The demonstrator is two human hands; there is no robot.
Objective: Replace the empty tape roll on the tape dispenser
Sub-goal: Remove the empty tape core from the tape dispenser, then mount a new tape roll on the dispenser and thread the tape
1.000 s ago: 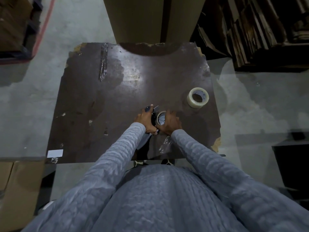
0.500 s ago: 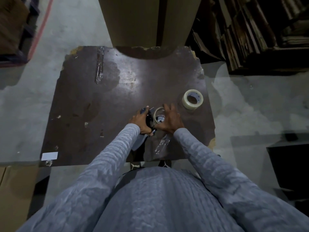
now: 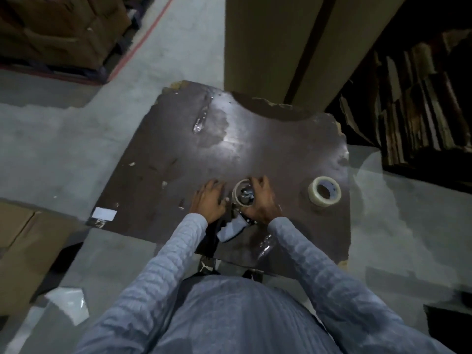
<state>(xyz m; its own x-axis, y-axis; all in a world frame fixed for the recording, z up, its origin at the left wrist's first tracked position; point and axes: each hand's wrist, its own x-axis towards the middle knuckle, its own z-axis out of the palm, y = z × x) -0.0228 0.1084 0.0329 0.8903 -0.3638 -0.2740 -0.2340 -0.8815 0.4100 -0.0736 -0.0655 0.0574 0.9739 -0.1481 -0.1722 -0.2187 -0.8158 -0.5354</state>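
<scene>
Two hands on one dispenser [image 3: 231, 227], left hand [image 3: 207, 202] pressing flat, fingers together, right hand [image 3: 260, 200] curled round one empty core [image 3: 242, 193], one full roll [image 3: 324, 191] apart on table [image 3: 255, 139]

Dark brown table [image 3: 255, 149], whitish tape roll [image 3: 324, 191], seemingly grey-blue textured sleeves [image 3: 178, 241]

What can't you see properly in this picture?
- Head view: most of the dispenser is hidden under the left hand and right hand.
- The empty core is blurred; whether it is off the hub is unclear.
- Table near edge: hidden by sleeves.
</scene>
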